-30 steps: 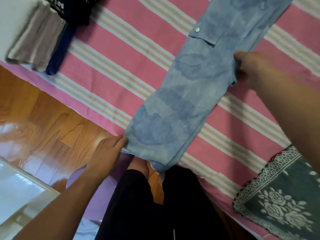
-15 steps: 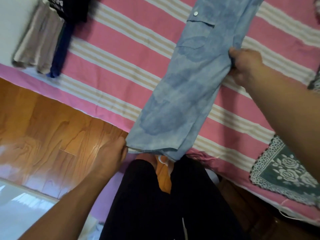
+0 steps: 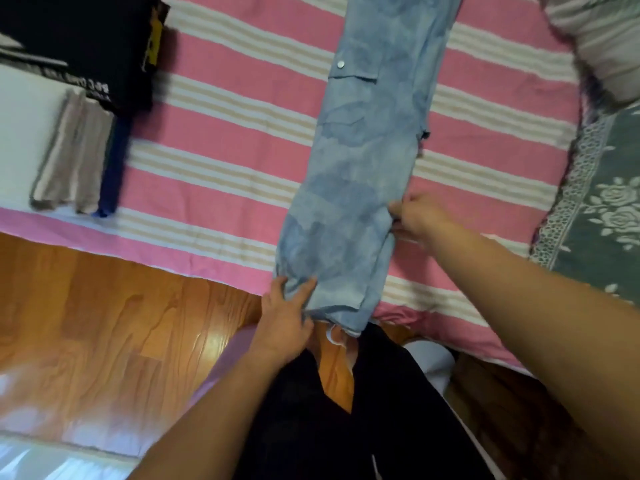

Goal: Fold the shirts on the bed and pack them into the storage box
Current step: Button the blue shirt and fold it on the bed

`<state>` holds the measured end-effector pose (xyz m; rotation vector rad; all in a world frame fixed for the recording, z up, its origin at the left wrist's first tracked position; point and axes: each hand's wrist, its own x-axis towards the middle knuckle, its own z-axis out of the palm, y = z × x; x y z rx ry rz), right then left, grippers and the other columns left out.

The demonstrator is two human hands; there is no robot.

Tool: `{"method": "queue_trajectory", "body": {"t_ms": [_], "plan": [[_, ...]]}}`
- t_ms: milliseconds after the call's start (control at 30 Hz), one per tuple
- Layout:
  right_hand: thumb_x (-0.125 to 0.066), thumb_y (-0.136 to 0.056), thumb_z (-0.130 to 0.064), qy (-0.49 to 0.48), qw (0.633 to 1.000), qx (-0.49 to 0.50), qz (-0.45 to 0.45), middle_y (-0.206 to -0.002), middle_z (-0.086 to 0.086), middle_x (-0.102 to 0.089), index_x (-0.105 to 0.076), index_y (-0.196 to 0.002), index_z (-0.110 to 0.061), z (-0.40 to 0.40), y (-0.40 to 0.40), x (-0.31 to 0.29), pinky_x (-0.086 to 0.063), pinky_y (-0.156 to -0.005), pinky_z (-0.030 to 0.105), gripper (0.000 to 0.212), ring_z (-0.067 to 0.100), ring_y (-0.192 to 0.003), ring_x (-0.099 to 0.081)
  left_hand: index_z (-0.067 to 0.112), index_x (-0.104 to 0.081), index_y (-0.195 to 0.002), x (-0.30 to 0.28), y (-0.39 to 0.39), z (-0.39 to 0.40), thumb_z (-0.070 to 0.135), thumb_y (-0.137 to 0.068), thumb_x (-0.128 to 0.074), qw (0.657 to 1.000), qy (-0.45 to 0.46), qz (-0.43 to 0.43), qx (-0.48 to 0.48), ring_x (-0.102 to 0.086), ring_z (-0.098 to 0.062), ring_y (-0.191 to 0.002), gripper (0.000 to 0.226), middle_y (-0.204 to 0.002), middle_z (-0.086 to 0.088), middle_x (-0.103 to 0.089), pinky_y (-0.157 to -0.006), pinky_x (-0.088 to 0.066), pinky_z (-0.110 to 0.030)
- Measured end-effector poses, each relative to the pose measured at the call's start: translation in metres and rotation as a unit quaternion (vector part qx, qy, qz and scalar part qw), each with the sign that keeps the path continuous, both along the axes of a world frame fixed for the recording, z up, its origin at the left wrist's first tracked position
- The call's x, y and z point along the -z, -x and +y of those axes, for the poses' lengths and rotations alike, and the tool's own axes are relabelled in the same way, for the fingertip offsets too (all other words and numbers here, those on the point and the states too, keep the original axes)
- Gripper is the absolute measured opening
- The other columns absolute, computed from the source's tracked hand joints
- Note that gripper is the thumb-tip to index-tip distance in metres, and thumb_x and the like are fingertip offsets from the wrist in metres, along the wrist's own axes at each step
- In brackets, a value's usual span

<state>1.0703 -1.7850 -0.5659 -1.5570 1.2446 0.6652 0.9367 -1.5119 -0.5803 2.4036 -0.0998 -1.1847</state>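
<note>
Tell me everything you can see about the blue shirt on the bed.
The light blue mottled shirt, thin denim-like cloth, lies folded into a long narrow strip across the pink striped bed cover. A flap pocket with a silver snap faces up. Its near end overhangs the bed edge. The left hand pinches that end's corner; the right hand grips the strip's right edge.

The shirt [image 3: 363, 188] is pale blue with darker mottled blotches; the bed cover [image 3: 225, 140] has pink, white and beige stripes; the blanket [image 3: 609, 216] is grey-green with white roses; folded garments are black [image 3: 79, 46], taupe [image 3: 72, 150] and navy [image 3: 114, 168]
</note>
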Motion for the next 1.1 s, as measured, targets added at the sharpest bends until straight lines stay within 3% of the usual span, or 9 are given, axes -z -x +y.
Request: {"method": "queue_trajectory", "body": {"t_ms": [133, 233, 367, 467, 567, 733, 867, 1000, 1100], "plan": [[-0.052, -0.091, 0.009, 0.034, 0.998, 0.039, 0.034, -0.072, 0.018, -0.061, -0.050, -0.073, -0.007, -0.001, 0.038, 0.004, -0.053, -0.043, 0.030, 0.024, 0.021, -0.040, -0.057, 0.038, -0.039, -0.152, -0.022, -0.020, 0.000, 0.027, -0.099, -0.054, 0.980, -0.013, 0.177, 0.091, -0.057, -0.030, -0.124, 0.056, -0.145, -0.007, -0.050, -0.103, -0.045, -0.033], [-0.055, -0.088, -0.004, 0.120, 0.993, -0.020, -0.007, -0.072, 0.011, -0.071, -0.062, -0.074, -0.011, -0.032, 0.012, -0.013, -0.062, -0.065, 0.041, 0.017, 0.028, -0.060, -0.071, 0.030, -0.059, -0.136, -0.052, -0.082, -0.008, 0.038, -0.101, -0.052, 0.949, -0.032, 0.208, 0.234, -0.060, -0.022, -0.121, 0.036, -0.135, 0.002, -0.063, -0.096, -0.044, -0.027], [-0.052, -0.089, -0.013, 0.150, 0.983, -0.026, -0.106, -0.074, 0.009, -0.071, -0.059, -0.067, -0.015, -0.076, -0.063, -0.032, -0.061, -0.079, 0.051, 0.023, 0.033, -0.077, -0.073, 0.022, -0.051, -0.145, -0.065, -0.180, -0.040, 0.037, -0.103, -0.046, 0.986, -0.017, -0.077, 0.145, -0.061, -0.026, -0.116, 0.044, -0.128, -0.006, -0.065, -0.095, -0.049, -0.035], [-0.051, -0.087, -0.012, 0.152, 0.975, -0.070, -0.145, -0.086, 0.017, -0.073, -0.061, -0.068, -0.015, -0.096, -0.116, -0.038, -0.060, -0.081, 0.052, 0.021, 0.036, -0.085, -0.073, 0.017, -0.034, -0.156, -0.042, -0.232, -0.073, 0.052, -0.102, -0.032, 0.940, -0.017, -0.281, 0.190, -0.042, -0.037, -0.139, 0.064, -0.153, -0.017, -0.043, -0.114, -0.038, -0.047], [-0.055, -0.088, -0.011, 0.149, 0.970, -0.109, -0.158, -0.097, 0.017, -0.072, -0.069, -0.082, -0.009, -0.105, -0.155, -0.030, -0.059, -0.085, 0.048, 0.015, 0.036, -0.091, -0.071, 0.024, -0.019, -0.162, 0.006, -0.250, -0.104, 0.063, -0.099, -0.020, 0.909, -0.052, -0.315, 0.267, -0.009, -0.035, -0.156, 0.074, -0.169, -0.012, -0.011, -0.125, -0.013, -0.050], [-0.061, -0.086, -0.020, 0.194, 0.957, -0.155, -0.150, -0.109, 0.013, -0.067, -0.063, -0.114, -0.012, -0.111, -0.185, 0.027, -0.052, -0.083, 0.035, 0.029, 0.033, -0.099, -0.065, 0.027, -0.023, -0.161, 0.082, -0.243, -0.130, 0.061, -0.103, -0.020, 0.895, -0.058, -0.355, 0.263, -0.001, -0.030, -0.157, 0.067, -0.170, -0.007, -0.008, -0.123, -0.011, -0.056], [-0.063, -0.091, -0.023, 0.211, 0.952, -0.176, -0.133, -0.128, 0.016, -0.062, -0.055, -0.133, -0.009, -0.103, -0.180, 0.047, -0.045, -0.091, 0.033, 0.045, 0.035, -0.114, -0.060, 0.025, -0.043, -0.153, 0.072, -0.247, -0.137, 0.060, -0.095, -0.038, 0.897, -0.078, -0.338, 0.274, -0.030, -0.038, -0.150, 0.068, -0.161, -0.014, -0.036, -0.117, -0.018, -0.055], [-0.059, -0.092, -0.029, 0.263, 0.938, -0.162, -0.155, -0.132, 0.016, -0.053, -0.052, -0.135, -0.011, -0.109, -0.196, 0.028, -0.047, -0.095, 0.038, 0.047, 0.036, -0.115, -0.057, 0.023, -0.060, -0.114, 0.018, -0.302, -0.151, 0.051, -0.091, -0.043, 0.872, 0.012, -0.407, 0.273, -0.054, -0.028, -0.111, 0.040, -0.114, -0.003, -0.057, -0.096, -0.039, -0.045], [-0.053, -0.097, -0.037, 0.298, 0.922, -0.181, -0.168, -0.138, 0.016, -0.049, -0.049, -0.140, -0.011, -0.117, -0.227, 0.022, -0.044, -0.102, 0.041, 0.050, 0.037, -0.125, -0.049, 0.022, -0.053, -0.140, 0.009, -0.364, -0.178, 0.047, -0.097, -0.041, 0.865, 0.032, -0.447, 0.227, -0.044, -0.033, -0.137, 0.051, -0.146, -0.010, -0.049, -0.109, -0.038, -0.048]]}}
